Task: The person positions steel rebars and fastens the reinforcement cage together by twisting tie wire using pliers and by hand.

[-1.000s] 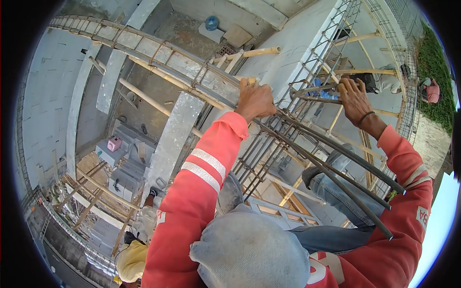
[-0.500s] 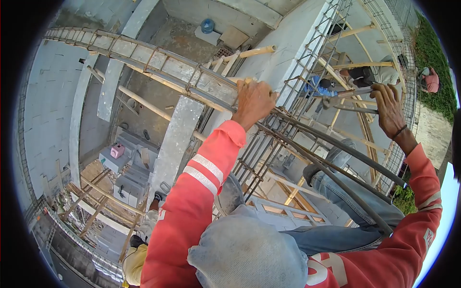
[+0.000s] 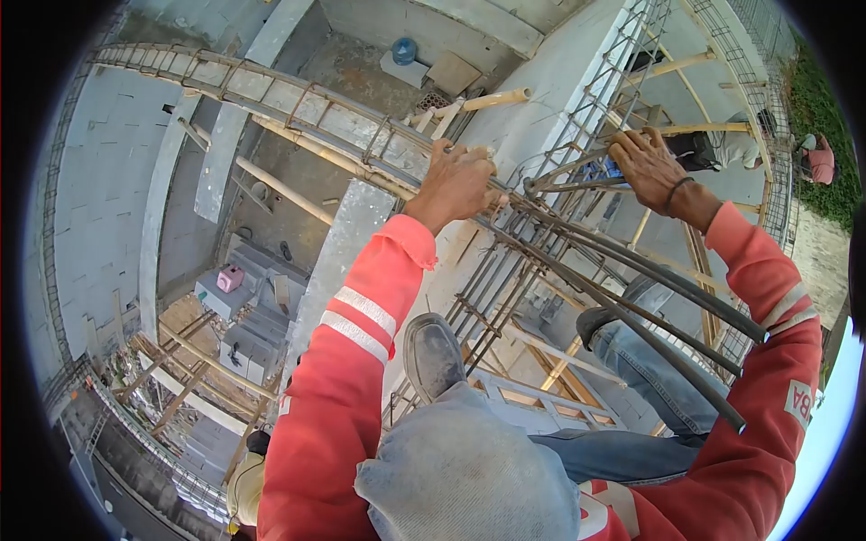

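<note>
Curled fingers of my left hand are at the end of the rebar-lined beam, beside the bar joint; what they hold is hidden. My right hand is closed round the handles of a metal pincer-like tool. The tool's head lies by the crossing bars, just right of my left hand. Several long dark steel bars run from that joint toward the lower right, passing below my right hand. A vertical rebar cage rises behind the tool.
My shoe rests below the joint. Grey blocks, a pink container and a blue bottle are far below. Bamboo poles cross openings. Co-workers show at lower left and right.
My right hand and the tool swung out to the right, then came back left to the bar joint. My left hand shifted slightly left, and my shoe has come into fuller view.
</note>
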`<state>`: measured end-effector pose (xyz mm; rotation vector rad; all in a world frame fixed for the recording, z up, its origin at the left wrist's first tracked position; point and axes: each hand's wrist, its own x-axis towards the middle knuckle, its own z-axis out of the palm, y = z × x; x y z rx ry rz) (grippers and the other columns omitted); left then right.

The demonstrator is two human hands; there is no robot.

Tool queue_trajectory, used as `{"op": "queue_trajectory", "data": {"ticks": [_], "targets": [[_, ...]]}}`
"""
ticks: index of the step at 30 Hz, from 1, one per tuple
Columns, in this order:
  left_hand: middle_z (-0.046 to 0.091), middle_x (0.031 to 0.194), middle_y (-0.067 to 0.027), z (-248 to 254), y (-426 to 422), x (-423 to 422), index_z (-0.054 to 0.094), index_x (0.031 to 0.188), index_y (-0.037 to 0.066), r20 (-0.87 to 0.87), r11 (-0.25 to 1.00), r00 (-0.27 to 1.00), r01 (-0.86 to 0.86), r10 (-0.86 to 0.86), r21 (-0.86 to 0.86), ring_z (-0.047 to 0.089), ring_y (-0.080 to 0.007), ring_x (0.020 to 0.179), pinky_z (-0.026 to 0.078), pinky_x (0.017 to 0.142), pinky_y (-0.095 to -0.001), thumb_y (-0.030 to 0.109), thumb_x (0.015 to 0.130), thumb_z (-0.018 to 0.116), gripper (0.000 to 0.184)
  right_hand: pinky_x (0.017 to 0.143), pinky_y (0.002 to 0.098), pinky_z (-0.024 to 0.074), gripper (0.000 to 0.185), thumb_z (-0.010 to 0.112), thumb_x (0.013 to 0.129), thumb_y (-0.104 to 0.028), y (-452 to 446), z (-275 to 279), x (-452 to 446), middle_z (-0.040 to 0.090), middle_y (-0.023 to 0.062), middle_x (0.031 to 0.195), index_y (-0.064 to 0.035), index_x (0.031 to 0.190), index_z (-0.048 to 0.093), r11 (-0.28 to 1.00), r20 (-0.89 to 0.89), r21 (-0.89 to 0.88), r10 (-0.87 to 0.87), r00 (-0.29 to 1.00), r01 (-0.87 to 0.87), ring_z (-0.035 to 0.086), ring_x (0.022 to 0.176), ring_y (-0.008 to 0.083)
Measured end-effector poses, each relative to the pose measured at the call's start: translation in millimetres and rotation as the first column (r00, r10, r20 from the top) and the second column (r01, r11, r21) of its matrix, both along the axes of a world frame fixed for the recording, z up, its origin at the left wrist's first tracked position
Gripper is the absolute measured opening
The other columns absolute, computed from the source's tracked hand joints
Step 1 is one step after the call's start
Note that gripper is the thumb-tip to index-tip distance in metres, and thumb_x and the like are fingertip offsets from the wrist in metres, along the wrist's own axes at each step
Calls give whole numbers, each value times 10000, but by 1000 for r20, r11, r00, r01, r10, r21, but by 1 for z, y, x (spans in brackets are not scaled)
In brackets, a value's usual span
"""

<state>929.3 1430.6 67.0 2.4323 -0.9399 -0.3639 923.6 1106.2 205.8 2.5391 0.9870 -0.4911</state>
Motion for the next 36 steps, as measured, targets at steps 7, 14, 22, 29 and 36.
{"op": "queue_trajectory", "data": {"ticks": [7,14,22,29,36], "targets": [[728,1013,-107,21,-18,6,769,901,105,-171,991,980,-84,102,107,606,-276,1077,245,1009,-496,482,726,808,418,1073,487,338,256,512,876,-56,-9,-21,30,525,136,1222,-9,1128,518,995,-87,66,84,993,-78,503,1217,284],[740,871,-118,12,-22,3,748,795,74,-193,985,969,-138,156,102,620,-282,1019,216,1005,-498,484,678,846,437,1022,440,375,258,537,822,7,-12,-36,59,542,121,1177,-47,1074,522,949,-174,255,236,956,-187,528,1160,283],[739,853,-109,21,-29,8,747,826,72,-300,974,937,-129,182,188,610,-282,1070,204,1010,-499,455,668,865,431,892,397,474,231,581,812,-57,1,-36,73,595,108,1080,-44,1040,550,969,-116,112,234,965,-221,596,1042,269],[728,825,-95,16,-29,5,768,787,118,-237,972,949,-174,208,157,633,-277,1010,221,1023,-510,470,669,855,381,713,432,548,163,638,758,-111,53,4,101,677,129,796,-66,912,670,953,-264,-101,250,931,-284,682,815,329],[735,846,-101,13,-30,7,767,785,112,-251,972,945,-172,209,163,628,-273,1031,221,1025,-517,445,658,863,369,663,489,556,205,633,743,-136,63,27,81,663,194,739,-46,925,663,996,-355,-57,50,934,-75,687,742,380]]}}
